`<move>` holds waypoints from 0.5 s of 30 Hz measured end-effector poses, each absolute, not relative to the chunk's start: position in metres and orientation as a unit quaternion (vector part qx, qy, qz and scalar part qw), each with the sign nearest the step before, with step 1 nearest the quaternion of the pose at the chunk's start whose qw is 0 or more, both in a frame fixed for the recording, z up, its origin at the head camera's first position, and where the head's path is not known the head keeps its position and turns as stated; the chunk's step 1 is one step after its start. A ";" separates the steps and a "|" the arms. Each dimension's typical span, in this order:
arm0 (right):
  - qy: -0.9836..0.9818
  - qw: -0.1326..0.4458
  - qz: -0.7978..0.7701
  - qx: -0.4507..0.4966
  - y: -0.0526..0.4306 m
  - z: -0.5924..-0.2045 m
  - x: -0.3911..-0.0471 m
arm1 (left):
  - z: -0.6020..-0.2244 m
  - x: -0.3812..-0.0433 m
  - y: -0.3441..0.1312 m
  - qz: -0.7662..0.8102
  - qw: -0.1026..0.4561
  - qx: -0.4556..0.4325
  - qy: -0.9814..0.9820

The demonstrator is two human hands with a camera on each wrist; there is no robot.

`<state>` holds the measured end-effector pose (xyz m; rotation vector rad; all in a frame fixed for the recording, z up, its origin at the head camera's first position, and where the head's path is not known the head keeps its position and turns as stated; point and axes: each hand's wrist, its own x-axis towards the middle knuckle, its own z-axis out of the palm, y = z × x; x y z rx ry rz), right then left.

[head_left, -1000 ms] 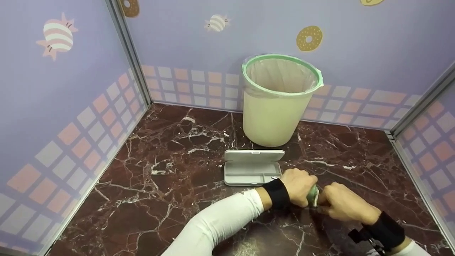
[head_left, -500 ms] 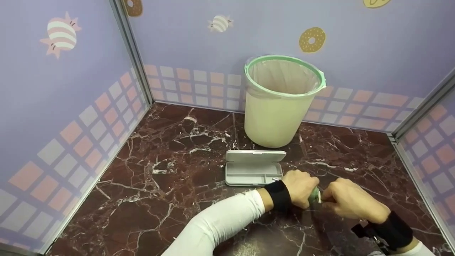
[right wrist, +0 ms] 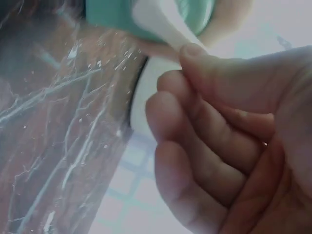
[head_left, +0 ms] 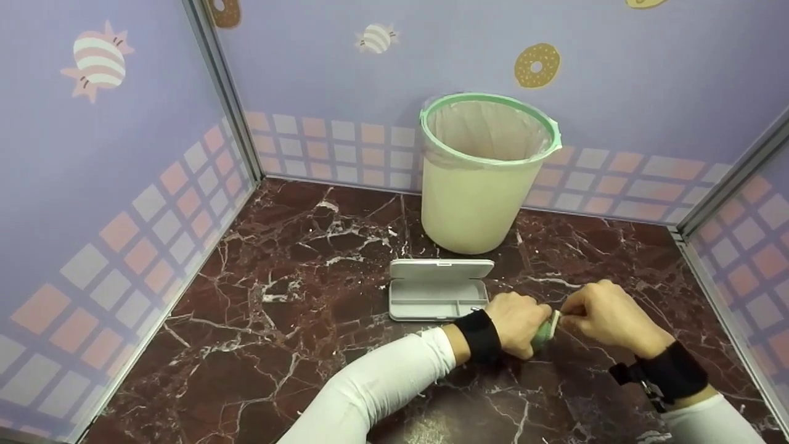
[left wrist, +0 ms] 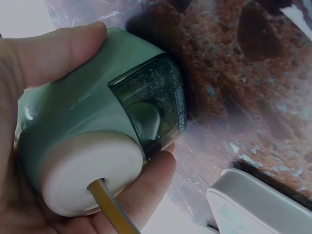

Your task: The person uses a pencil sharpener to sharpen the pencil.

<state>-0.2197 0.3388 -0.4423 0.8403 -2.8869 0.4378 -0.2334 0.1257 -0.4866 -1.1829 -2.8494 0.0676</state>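
My left hand [head_left: 516, 325] grips a green pencil sharpener [left wrist: 73, 114], thumb on one side and fingers round the other. A yellow pencil [left wrist: 113, 207] stands in the hole of its pale round end [left wrist: 92, 161]. Through the dark see-through shavings drawer [left wrist: 153, 97], bits of shavings show. To the right, my right hand [head_left: 610, 317] pinches the white crank handle [right wrist: 168, 22] of the sharpener between thumb and forefinger, its other fingers curled. From the head view the pencil is hidden behind the left hand.
A grey pencil case [head_left: 422, 311] lies with its lid up just left of the left hand. Behind it stands a cream bin [head_left: 474, 203] with a green rim and a liner. Patterned walls [head_left: 308, 74] enclose the dark red marbled table [head_left: 296, 271].
My right hand has moved up and away from me, and the white crank has turned with it. The left hand stays nearly in place around the sharpener.
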 end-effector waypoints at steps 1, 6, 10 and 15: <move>-0.950 0.051 0.148 0.270 0.340 -0.446 -0.223 | -0.487 -0.233 0.126 0.021 0.029 -0.385 -0.922; -0.950 0.045 0.155 0.266 0.341 -0.467 -0.235 | -0.488 -0.234 0.126 0.019 0.026 -0.389 -0.921; -0.946 0.043 0.167 0.274 0.341 -0.481 -0.238 | -0.487 -0.236 0.125 0.013 0.022 -0.389 -0.921; -0.933 0.025 0.179 0.311 0.341 -0.497 -0.233 | -0.487 -0.236 0.124 0.014 0.018 -0.395 -0.919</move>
